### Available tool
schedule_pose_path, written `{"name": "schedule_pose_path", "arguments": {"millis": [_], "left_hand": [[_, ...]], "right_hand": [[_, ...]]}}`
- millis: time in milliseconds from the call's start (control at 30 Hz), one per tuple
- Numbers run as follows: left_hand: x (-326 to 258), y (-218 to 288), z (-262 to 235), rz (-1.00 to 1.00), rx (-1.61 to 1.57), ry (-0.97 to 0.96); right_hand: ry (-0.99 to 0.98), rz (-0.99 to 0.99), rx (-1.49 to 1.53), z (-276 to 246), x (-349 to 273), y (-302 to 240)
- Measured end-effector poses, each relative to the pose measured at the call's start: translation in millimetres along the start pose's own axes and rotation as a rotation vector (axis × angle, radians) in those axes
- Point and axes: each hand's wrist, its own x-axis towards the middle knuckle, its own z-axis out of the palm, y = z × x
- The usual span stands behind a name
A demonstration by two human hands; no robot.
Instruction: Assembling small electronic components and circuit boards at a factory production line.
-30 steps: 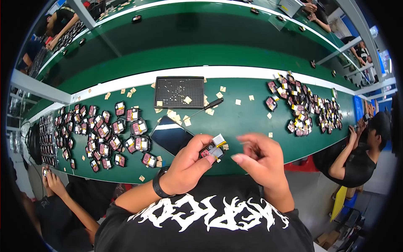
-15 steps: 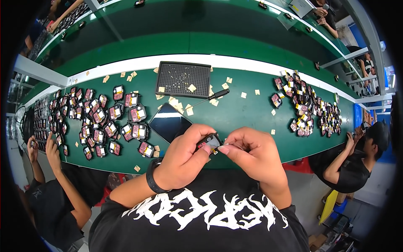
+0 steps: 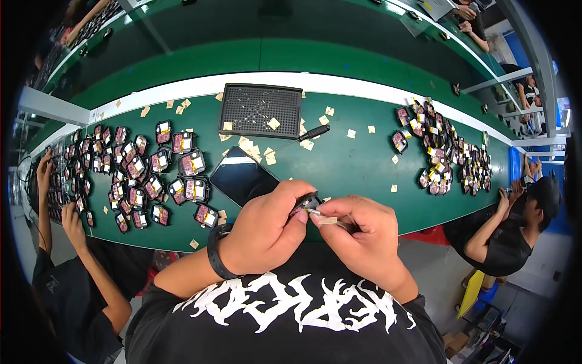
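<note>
Above the table's near edge, my left hand (image 3: 267, 227) is closed round a small black device housing (image 3: 308, 202), tilted, its inside partly hidden by my thumb. My right hand (image 3: 367, 236) pinches close beside the housing. A small beige square (image 3: 328, 220) shows at its fingertips, and a thin, greyish object shows beneath, its kind unclear. Just beyond my left hand lies a dark glossy phone-like slab (image 3: 242, 176). Farther off is a black perforated tray (image 3: 260, 128) holding tiny parts and beige squares. A screwdriver (image 3: 315, 133) with a black handle lies beside the tray.
Many open black housings with red boards (image 3: 193, 164) cover the left of the green table (image 3: 351, 164). Another heap of housings (image 3: 436, 145) is at the right. Beige squares (image 3: 270, 158) are scattered about. Co-workers sit at left (image 3: 79, 285) and right (image 3: 503, 236).
The housing has turned more edge-on in my left hand. A beige square now shows at my right fingertips, where a thin metallic piece was visible before. The view has shifted slightly.
</note>
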Motion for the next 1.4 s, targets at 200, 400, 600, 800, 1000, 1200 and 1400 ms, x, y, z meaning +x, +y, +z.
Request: {"name": "schedule_pose_path", "arguments": {"millis": [200,400,600,800,1000,1200,1400], "left_hand": [[-1,-4,-2,0.068,0.121,-0.026],[1,-10,-1,0.104,0.125,-0.048],[4,-9,1,0.082,0.099,-0.056],[1,-9,-1,0.081,0.186,-0.09],[-1,-5,-3,0.128,0.183,-0.098],[-2,-8,-6,0.201,0.173,-0.172],[-4,-3,3,0.006,0.086,-0.207]], "right_hand": [[-0.034,0.03,-0.02,0,7,1],[0.094,0.027,-0.003,4,4,6],[0.106,-0.126,-0.099,8,4,8],[-0.05,0.127,0.048,3,5,8],[0.062,0.206,0.194,3,4,26],[-0.126,0.52,0.525,1,5,27],[-0.081,0.466,0.644,3,0,25]]}}
